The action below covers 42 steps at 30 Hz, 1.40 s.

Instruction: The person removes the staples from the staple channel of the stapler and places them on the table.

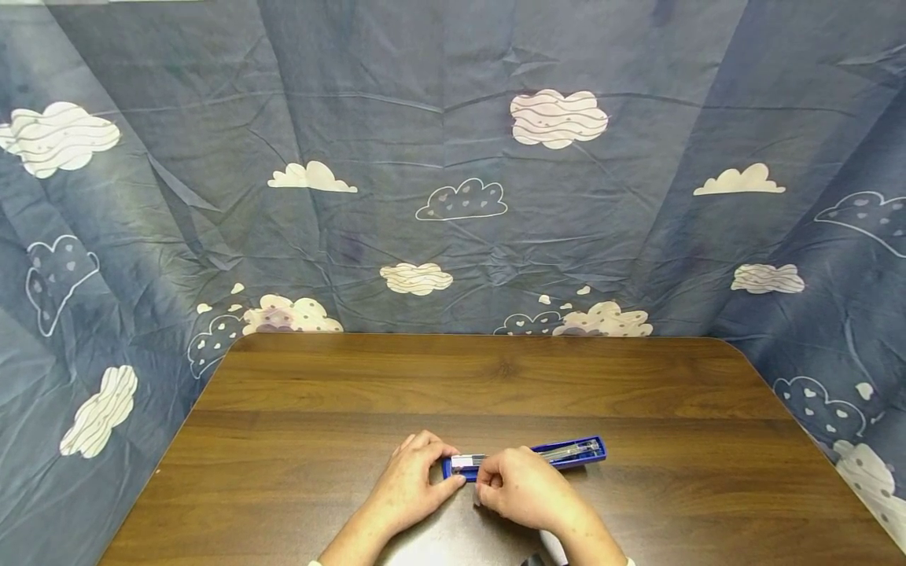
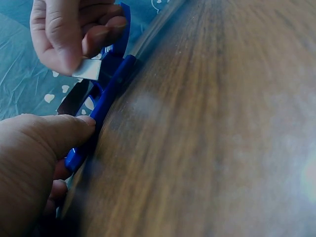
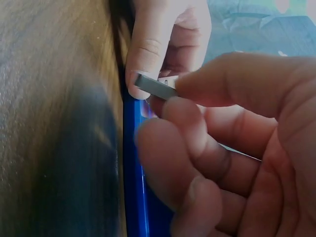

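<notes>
A blue stapler [image 1: 601,450] lies opened out on the table, its metal staple channel [image 1: 566,453] showing at the right end. My left hand [image 1: 410,481] holds the stapler's left end between thumb and fingers. Over the stapler's middle, my right hand [image 1: 527,486] pinches a short grey strip of staples [image 3: 155,88] between thumb and index finger. That strip is held just above the stapler, near the left thumb. Part of the stapler's middle is hidden behind the right hand in the head view.
The brown wooden table [image 1: 297,385] spreads out around the hands. A blue cloud-patterned curtain [image 1: 396,228] hangs behind and at both sides. By the right forearm, at the near edge, lie a small dark object [image 1: 534,560] and something white [image 1: 554,545], both partly cut off.
</notes>
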Each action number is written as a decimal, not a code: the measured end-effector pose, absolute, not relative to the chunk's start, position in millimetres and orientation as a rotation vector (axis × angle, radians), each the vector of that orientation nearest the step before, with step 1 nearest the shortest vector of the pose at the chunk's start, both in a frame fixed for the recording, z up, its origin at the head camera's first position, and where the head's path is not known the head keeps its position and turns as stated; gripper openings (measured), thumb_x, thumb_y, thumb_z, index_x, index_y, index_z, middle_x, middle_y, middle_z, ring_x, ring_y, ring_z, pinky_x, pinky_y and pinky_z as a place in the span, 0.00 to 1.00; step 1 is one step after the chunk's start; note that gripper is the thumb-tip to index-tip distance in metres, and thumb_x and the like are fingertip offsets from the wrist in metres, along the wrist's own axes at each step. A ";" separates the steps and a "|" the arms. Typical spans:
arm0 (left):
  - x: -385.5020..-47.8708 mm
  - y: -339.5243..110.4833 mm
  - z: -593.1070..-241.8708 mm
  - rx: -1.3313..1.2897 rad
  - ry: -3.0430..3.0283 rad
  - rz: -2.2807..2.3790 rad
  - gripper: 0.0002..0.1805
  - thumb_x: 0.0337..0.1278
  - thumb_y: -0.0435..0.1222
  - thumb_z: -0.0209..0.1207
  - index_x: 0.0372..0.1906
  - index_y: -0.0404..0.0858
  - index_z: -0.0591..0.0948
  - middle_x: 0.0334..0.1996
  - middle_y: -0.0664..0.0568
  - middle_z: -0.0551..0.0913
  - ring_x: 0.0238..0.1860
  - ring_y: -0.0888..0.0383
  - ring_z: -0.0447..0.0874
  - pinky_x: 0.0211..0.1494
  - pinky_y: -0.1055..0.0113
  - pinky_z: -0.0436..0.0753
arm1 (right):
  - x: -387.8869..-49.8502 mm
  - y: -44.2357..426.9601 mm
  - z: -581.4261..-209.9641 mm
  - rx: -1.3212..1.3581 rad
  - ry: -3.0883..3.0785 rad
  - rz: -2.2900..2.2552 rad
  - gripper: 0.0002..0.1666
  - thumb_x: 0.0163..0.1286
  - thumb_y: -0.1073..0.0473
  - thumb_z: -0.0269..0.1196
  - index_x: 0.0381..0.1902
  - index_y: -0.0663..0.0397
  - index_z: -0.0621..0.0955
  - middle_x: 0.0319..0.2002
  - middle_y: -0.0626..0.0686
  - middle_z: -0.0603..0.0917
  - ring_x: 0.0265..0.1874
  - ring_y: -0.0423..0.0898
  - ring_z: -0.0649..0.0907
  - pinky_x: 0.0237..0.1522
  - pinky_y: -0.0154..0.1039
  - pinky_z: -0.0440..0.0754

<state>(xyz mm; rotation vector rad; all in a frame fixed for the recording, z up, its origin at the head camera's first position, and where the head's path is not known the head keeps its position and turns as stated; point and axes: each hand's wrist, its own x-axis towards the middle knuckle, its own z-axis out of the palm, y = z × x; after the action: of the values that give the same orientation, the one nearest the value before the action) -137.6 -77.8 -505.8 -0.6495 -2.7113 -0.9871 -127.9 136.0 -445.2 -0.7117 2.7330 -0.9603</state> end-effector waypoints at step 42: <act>-138.2 -76.9 -504.9 -0.646 -2.704 -0.999 0.15 0.54 0.44 0.76 0.47 0.47 0.89 0.42 0.63 0.85 0.46 0.64 0.79 0.54 0.60 0.78 | -126.8 139.4 -441.9 -0.635 2.826 -0.820 0.13 0.50 0.59 0.67 0.19 0.39 0.72 0.16 0.35 0.71 0.17 0.33 0.68 0.21 0.33 0.64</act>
<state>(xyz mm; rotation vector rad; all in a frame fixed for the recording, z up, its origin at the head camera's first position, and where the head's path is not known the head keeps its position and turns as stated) -138.2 -76.9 -504.9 -0.6456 -2.7039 -0.9988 -126.8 139.4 -441.9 -0.6350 2.8256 -0.8196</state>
